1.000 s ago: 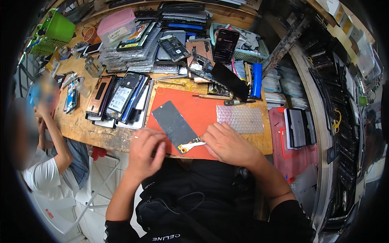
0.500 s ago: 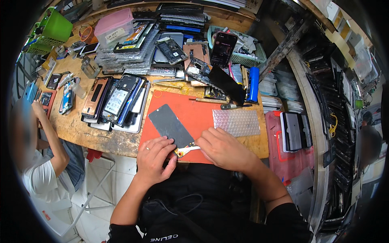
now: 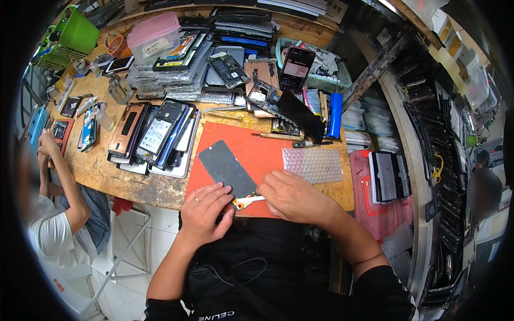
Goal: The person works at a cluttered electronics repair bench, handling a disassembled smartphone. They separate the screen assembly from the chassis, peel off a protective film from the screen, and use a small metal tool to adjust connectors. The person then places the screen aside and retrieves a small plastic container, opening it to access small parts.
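A dark grey phone screen panel [image 3: 227,167] lies slanted on an orange-red work mat [image 3: 243,144]. At its lower end shows a small flex circuit [image 3: 242,203] with yellow-gold parts. My left hand [image 3: 206,206], with a ring on one finger, is closed about the panel's lower left corner, fingers on top and thumb by the flex circuit. A slim white stick-like tool [image 3: 254,199] is pinched in my right hand [image 3: 289,195]. Its tip meets the flex circuit; the rest is hidden in my fingers, so its exact kind is unclear.
Bubble wrap [image 3: 313,165] and a screwdriver [image 3: 310,144] lie right of the panel. Stacked phone parts [image 3: 155,134] stand left, with more piled behind. An upright lit phone [image 3: 297,69] leans near a green basket [image 3: 340,77]. Another person [image 3: 69,214] works at far left.
The view has shifted slightly. My hands keep nearly the same places, with the white tool still on the flex circuit. The picture on the upright phone is different.
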{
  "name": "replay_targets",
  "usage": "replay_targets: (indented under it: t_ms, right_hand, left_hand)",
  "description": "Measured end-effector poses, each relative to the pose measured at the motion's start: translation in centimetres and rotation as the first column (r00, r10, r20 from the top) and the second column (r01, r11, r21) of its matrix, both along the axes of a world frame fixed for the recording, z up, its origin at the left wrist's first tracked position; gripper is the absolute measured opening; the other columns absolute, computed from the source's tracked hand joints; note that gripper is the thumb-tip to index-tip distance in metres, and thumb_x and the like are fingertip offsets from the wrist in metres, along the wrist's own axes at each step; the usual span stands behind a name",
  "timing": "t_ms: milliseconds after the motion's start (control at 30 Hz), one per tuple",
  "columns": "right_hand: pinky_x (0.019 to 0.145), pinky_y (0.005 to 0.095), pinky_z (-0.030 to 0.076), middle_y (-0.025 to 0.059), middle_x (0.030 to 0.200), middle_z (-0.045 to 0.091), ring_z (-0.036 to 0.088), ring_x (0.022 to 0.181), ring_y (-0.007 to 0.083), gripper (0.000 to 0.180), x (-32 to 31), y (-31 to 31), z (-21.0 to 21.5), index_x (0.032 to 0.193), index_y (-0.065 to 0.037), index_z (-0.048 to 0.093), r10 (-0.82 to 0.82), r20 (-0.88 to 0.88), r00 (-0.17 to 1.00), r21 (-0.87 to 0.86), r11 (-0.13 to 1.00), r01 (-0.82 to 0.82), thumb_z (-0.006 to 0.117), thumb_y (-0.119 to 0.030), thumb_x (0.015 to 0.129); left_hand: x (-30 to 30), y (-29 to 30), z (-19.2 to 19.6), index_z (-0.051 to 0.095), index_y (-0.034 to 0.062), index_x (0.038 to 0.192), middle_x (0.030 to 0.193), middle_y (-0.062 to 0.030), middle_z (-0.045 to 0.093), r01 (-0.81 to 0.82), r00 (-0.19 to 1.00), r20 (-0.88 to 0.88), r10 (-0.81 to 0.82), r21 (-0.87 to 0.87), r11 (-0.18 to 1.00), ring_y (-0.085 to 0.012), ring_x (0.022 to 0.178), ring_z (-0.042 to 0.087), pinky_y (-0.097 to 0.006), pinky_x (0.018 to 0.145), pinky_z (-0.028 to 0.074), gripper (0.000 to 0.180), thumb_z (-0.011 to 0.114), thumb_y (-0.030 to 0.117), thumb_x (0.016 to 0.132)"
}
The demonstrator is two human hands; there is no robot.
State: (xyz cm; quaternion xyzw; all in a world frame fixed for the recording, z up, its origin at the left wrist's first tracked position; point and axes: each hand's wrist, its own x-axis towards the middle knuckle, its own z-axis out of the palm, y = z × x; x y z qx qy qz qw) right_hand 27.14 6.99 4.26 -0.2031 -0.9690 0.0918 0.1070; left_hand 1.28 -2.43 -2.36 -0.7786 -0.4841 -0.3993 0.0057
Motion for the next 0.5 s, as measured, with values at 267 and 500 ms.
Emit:
replay_targets:
  t_ms: [267,500]
  right_hand:
    - [0.081,0.0431,0.057,0.0138,0.099,0.057,0.065,0.095,0.0311,0.014,0.15,-0.36,0.29,0.099,0.0,0.06,-0.017,-0.002,1.0,-0.031,0.999,0.017,0.07,-0.006,0.091]
    - [0.076,0.0436,0.059,0.0129,0.102,0.057,0.069,0.097,0.0311,0.018,-0.04,0.15,0.21,0.103,-0.003,0.062,-0.008,-0.075,0.997,-0.073,0.997,0.003,0.074,-0.006,0.09]
  left_hand:
    - [0.0,0.14,-0.25,0.079,0.006,0.108,0.119,-0.0096,0.081,0.009,1.0,0.007,-0.009,0.012,1.0,-0.0295,0.115,0.077,-0.044,0.101,0.059,0.028,0.082,0.016,0.082]
    - [-0.15,0.05,-0.22,0.078,0.0045,0.107,0.12,-0.0116,0.081,0.013,0.999,0.033,-0.014,0.015,1.0,-0.0324,0.116,0.077,-0.045,0.099,0.059,0.028,0.081,0.014,0.082]
